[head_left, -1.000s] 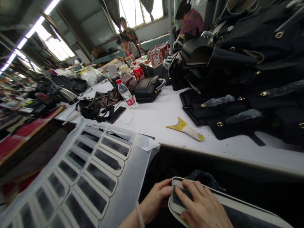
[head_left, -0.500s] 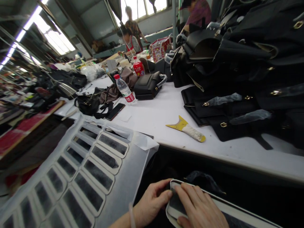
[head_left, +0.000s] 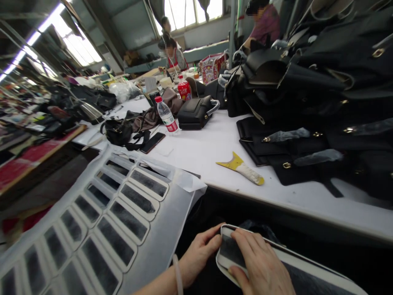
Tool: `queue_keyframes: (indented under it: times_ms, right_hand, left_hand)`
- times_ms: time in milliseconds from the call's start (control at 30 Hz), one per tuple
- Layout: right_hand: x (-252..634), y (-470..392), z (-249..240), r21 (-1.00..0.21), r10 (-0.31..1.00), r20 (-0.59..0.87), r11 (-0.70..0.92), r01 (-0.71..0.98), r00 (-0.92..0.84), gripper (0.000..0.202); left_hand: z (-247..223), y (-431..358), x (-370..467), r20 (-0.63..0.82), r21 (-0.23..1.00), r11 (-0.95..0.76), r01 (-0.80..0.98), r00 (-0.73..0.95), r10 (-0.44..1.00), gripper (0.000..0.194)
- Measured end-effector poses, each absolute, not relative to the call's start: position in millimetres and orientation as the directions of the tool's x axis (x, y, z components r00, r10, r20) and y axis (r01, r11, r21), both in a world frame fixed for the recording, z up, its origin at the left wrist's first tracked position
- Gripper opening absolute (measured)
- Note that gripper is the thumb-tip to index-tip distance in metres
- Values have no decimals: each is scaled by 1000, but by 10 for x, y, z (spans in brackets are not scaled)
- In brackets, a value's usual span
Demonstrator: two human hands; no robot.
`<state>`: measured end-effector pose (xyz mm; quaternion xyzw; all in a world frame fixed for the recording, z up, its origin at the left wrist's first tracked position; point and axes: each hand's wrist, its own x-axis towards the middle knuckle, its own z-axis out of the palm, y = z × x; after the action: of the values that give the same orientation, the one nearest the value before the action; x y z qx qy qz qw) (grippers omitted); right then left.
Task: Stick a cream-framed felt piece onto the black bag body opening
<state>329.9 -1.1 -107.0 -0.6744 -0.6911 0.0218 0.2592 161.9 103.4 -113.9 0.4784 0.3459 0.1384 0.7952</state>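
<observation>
Hands meet at the bottom edge of the head view, below the near rim of the table (head_left: pixel 215 147). The left hand (head_left: pixel 201 255) pinches the rounded left end of a strip (head_left: pixel 229 250), a long dark piece with a pale border that runs off to the lower right. Its thumb and fingertips close on that end. The right hand (head_left: pixel 260 266) lies flat on top of the strip, fingers spread and pressing down, not curled around it. The strip sits low in front of the person, over a dark lap area, apart from the tabletop.

Left of the hands, a white sheet (head_left: pixel 172 221) hangs over the table edge, carrying rows of patches (head_left: pixel 129 221), dark with pale borders like the strip.

On the table, a scraper (head_left: pixel 241 167) with a yellow blade and wrapped handle lies alone near the front edge. Right of it, black bags (head_left: pixel 307 82) are stacked high, with flat black pieces with metal buckles spread at their foot. Farther back stand a water bottle (head_left: pixel 166 116), a phone (head_left: pixel 152 142) just beside it, and a small black handbag (head_left: pixel 196 112). People (head_left: pixel 175 55) work at the far end.
</observation>
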Motion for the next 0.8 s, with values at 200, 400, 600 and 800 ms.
queue_keyframes:
  times_ms: [200,400,600,800]
  right_hand:
    - [3202,-111,-1030,-504,950,269,-2,864,159,58]
    - [3138,-83,-748,-893,898,2,-196,404,440,35]
    - [3289,-551,-612,-989,538,117,-12,146,835,19]
    - [4085,-1244,-1198,-970,157,-93,-236,-55,983,50]
  left_hand:
    - [-1140,924,1646,-394,752,651,-105,720,571,48]
    - [-1120,945,1664,-379,871,491,4,641,667,51]
    - [-1200,1141,1601,-183,972,46,230,620,763,51]
    - [-746,1198,1879,265,679,-717,157,859,439,32]
